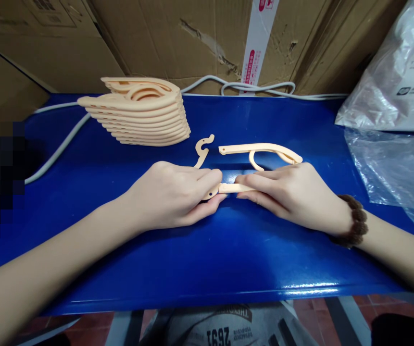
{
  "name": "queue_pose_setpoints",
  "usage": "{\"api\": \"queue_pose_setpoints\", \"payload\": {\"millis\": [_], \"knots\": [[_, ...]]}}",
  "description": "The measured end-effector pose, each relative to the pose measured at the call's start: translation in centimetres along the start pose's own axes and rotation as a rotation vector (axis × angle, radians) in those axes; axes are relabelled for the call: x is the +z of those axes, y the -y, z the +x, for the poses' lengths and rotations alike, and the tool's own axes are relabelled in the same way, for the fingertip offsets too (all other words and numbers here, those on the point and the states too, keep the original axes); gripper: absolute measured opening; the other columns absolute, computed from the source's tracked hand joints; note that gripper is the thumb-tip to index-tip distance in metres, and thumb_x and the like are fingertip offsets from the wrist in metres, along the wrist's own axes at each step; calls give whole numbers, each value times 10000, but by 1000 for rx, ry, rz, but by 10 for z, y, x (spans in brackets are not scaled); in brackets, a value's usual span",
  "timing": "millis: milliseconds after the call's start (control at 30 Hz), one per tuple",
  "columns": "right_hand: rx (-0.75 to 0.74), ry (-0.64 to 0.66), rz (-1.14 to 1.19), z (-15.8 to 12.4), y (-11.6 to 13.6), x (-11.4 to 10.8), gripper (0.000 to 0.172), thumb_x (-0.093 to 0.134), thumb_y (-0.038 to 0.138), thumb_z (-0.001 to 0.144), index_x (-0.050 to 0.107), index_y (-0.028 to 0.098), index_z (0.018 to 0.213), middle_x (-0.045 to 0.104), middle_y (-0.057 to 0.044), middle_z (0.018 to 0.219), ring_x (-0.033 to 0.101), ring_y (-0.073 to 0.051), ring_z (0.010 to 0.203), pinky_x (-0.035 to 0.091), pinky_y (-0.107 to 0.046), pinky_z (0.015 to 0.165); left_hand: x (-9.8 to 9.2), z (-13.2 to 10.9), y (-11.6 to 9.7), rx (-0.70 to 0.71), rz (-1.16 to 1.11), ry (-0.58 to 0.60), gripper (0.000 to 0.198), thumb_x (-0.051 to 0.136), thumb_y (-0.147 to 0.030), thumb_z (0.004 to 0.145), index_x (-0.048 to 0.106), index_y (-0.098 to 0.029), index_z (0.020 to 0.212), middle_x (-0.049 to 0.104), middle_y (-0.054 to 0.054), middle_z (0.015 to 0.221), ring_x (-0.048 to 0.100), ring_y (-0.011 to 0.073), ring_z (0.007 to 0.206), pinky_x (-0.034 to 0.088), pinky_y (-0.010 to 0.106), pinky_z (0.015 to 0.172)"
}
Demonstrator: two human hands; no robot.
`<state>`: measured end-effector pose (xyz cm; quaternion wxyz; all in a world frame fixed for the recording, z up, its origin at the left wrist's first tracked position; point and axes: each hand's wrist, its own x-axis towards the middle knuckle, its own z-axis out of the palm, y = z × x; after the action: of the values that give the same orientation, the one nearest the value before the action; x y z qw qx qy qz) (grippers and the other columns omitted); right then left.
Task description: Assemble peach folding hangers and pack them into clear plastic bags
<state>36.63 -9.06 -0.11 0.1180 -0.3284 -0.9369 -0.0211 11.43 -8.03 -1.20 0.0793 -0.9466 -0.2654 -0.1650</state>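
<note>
My left hand [183,194] pinches a cream plastic piece with a small hole [211,194] between thumb and fingers. My right hand [282,190] is closed on a cream plastic hanger arm [231,188], whose end meets the piece at my left fingertips. Most of both parts is hidden by my fingers. A cream hanger hook [202,150] shows just beyond my left hand; whether it joins the held piece I cannot tell. Behind my right hand is another curved hanger arm [260,148], with a loop below it.
A neat stack of folded cream hangers [142,115] stands at the back left of the blue table [207,259]. Grey cables [257,88] run along the back edge before cardboard boxes [185,43]. Clear plastic bags [390,91] lie at the right.
</note>
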Motion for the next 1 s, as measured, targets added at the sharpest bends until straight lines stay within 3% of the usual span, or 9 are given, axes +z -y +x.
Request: {"api": "queue_pose_setpoints", "payload": {"millis": [333, 500, 633, 833, 1000], "knots": [[-8, 66, 31, 1, -9, -1, 410, 365, 417, 1072, 712, 211, 1144, 772, -54, 935, 699, -161, 767, 401, -260, 637, 0, 1, -1, 44, 15, 18, 233, 407, -254, 1007, 475, -207, 789, 530, -34, 598, 487, 121, 481, 234, 272, 448], [22, 37, -56, 1, -1, 0, 394, 365, 406, 1074, 699, 198, 1104, 770, -40, 902, 690, -155, 713, 385, -273, 612, 0, 2, -2, 30, 105, -59, 243, 413, -234, 991, 490, -201, 763, 531, -29, 578, 499, 130, 469, 243, 281, 440], [17, 44, -72, 0, 2, -2, 400, 377, 423, 1068, 691, 177, 1099, 749, -41, 834, 692, -171, 712, 403, -288, 635, -4, 5, -2, 23, 174, -50, 255, 414, -225, 980, 521, -189, 752, 571, -4, 585, 553, 146, 488, 269, 292, 438], [0, -67, -91, 1, 1, -3, 369, 414, 400, 1060, 696, 162, 1062, 747, -57, 890, 674, -186, 809, 445, -316, 757, -7, 5, -1, -25, 171, -33, 253, 419, -249, 979, 521, -197, 753, 639, 21, 620, 583, 156, 501, 264, 290, 433], [-11, -131, -141, 3, -2, -10, 368, 448, 420, 1037, 697, 150, 1059, 722, -110, 992, 628, -231, 902, 470, -358, 768, -4, 3, 2, -79, 140, -7, 226, 433, -265, 975, 526, -194, 782, 671, 23, 635, 589, 159, 496, 238, 267, 436]]}}
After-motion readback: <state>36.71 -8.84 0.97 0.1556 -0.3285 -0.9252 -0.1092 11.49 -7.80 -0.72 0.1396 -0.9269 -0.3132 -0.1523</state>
